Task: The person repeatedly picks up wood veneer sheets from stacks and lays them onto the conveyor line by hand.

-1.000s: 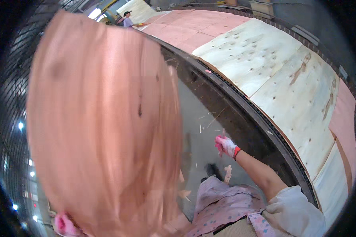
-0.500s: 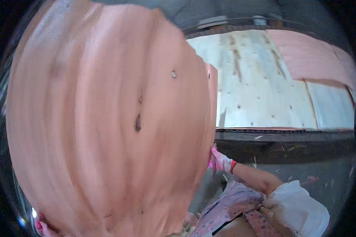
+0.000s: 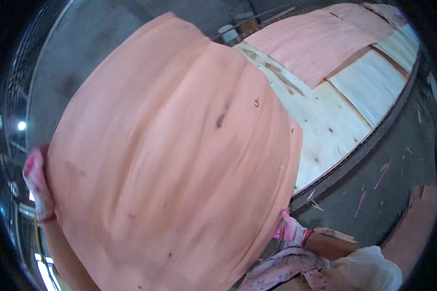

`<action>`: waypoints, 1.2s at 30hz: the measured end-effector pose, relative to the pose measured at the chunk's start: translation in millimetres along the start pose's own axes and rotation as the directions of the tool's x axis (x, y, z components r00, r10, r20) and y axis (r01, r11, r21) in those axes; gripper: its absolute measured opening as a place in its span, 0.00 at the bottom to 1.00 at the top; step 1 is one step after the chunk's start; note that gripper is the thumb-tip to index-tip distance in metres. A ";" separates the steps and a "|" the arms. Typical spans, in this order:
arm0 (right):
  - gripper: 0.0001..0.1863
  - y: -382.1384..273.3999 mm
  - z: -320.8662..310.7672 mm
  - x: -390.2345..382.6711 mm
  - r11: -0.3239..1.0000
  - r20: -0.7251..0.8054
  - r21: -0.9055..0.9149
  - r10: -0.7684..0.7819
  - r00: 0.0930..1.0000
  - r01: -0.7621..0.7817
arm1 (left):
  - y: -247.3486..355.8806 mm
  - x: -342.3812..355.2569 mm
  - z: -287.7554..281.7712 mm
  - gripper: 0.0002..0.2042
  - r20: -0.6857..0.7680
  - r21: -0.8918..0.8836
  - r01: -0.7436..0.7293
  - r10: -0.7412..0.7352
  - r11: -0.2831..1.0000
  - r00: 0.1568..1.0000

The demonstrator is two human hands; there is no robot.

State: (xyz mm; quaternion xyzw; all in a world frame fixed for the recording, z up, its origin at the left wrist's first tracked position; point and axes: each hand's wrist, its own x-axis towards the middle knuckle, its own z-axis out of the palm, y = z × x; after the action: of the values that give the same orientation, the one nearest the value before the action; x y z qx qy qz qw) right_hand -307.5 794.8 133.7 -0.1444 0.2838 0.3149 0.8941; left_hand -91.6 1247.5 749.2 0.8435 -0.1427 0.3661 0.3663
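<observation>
1. Pink-gloved, the right hand (image 3: 292,230) is gripping the wood sheet (image 3: 170,155) by its lower right edge, just beside the apron (image 3: 286,264).
2. At the opposite edge, the left hand (image 3: 36,179) is bracing the sheet; I am seeing blur there, so I cannot tell how closed its fingers are.
3. Between both hands, the sheet is bowing and rippling. I am judging it light, thin and bendy, likely splitting along the grain, so wide-apart edge holds are looking safest.
4. Beyond, scraps (image 3: 360,203) are littering the floor (image 3: 335,208).
5. Farther off, pale sheets (image 3: 335,131) and pink sheets (image 3: 310,46) are lying overlapped.
</observation>
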 end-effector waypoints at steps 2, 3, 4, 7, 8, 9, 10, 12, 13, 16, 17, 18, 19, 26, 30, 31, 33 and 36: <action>0.27 -18.4 38.7 -0.4 0.998 -0.106 0.029 -0.044 0.993 0.047 | 7.7 75.9 93.6 0.23 -0.155 -0.364 0.001 -0.062 0.932 0.986; 0.27 -26.6 46.1 10.6 0.997 -0.119 0.038 -0.059 0.991 0.063 | -5.2 99.8 119.0 0.23 -0.143 -0.382 0.005 -0.065 0.924 0.988; 0.22 -34.7 51.7 27.1 0.992 -0.023 -0.007 -0.129 0.991 0.129 | -15.2 121.8 140.2 0.25 -0.121 -0.354 0.024 -0.071 0.935 0.990; 0.09 -87.3 136.5 61.1 0.903 -0.187 -0.294 -0.377 0.907 0.314 | -91.9 85.9 219.9 0.22 0.133 -0.214 0.184 -0.158 0.959 0.978; 0.09 -117.5 150.7 63.9 0.856 -0.144 -0.353 -0.449 0.882 0.378 | -89.9 68.0 246.8 0.21 0.309 -0.104 0.219 -0.178 0.970 0.934; 0.09 -141.3 169.9 73.1 0.799 -0.107 -0.425 -0.512 0.852 0.426 | -81.2 37.5 277.9 0.24 0.355 -0.104 0.230 -0.180 0.968 0.917; 0.09 -153.9 194.3 99.1 0.794 -0.072 -0.363 -0.545 0.835 0.487 | -121.3 20.6 275.6 0.23 0.436 -0.091 0.319 -0.250 0.943 0.864; 0.10 -188.3 221.1 154.4 0.769 -0.106 -0.276 -0.621 0.777 0.577 | -184.7 -35.3 292.9 0.22 0.614 -0.195 0.580 -0.363 0.791 0.701; 0.10 -204.2 232.2 185.7 0.760 -0.147 -0.244 -0.643 0.752 0.602 | -214.6 -65.5 298.1 0.22 0.662 -0.257 0.662 -0.371 0.704 0.651; 0.08 -250.6 233.6 263.0 0.591 -0.184 -0.019 -0.795 0.578 0.806 | -262.3 -151.2 314.9 0.22 0.800 -0.191 0.935 -0.504 0.300 0.325; 0.09 -265.8 229.8 273.6 0.738 -0.231 -0.050 -0.664 0.711 0.673 | -288.1 -185.1 311.8 0.26 0.819 -0.176 0.980 -0.539 0.090 0.197; 0.09 -272.7 227.1 284.7 0.857 -0.274 -0.069 -0.508 0.817 0.510 | -315.4 -219.1 304.9 0.30 0.831 -0.163 0.980 -0.551 -0.118 0.072; 0.09 -274.7 227.3 302.1 0.856 -0.263 -0.074 -0.512 0.818 0.512 | -352.7 -257.7 294.2 0.32 0.862 -0.107 0.972 -0.507 -0.209 -0.014; 0.15 -290.0 155.2 349.3 0.919 -0.322 -0.063 -0.387 0.864 0.389 | -407.7 -350.8 320.7 0.32 0.816 -0.229 0.687 -0.521 -0.690 -0.251; 0.15 -279.2 152.6 368.4 0.900 -0.468 -0.095 -0.418 0.779 0.426 | -463.8 -379.2 331.2 0.17 0.736 -0.476 0.621 -0.669 -0.622 -0.106; 0.15 -278.2 157.5 370.1 0.905 -0.473 -0.108 -0.411 0.779 0.412 | -477.4 -392.2 326.3 0.17 0.732 -0.483 0.607 -0.672 -0.631 -0.115; 0.13 -278.8 173.7 357.9 0.906 -0.491 -0.132 -0.412 0.768 0.402 | -474.7 -377.8 329.7 0.18 0.726 -0.506 0.658 -0.688 -0.558 -0.025; 0.11 -274.4 184.2 361.7 0.841 -0.370 -0.074 -0.522 0.769 0.535 | -505.2 -400.1 316.4 0.20 0.908 -0.370 0.591 -0.413 -0.717 0.068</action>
State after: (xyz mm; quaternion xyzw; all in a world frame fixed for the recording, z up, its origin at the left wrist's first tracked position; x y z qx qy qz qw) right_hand 177.9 840.8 85.9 -0.2597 0.4031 0.0121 0.8775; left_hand 51.3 1357.0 54.2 0.2035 0.2633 -0.2629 0.9056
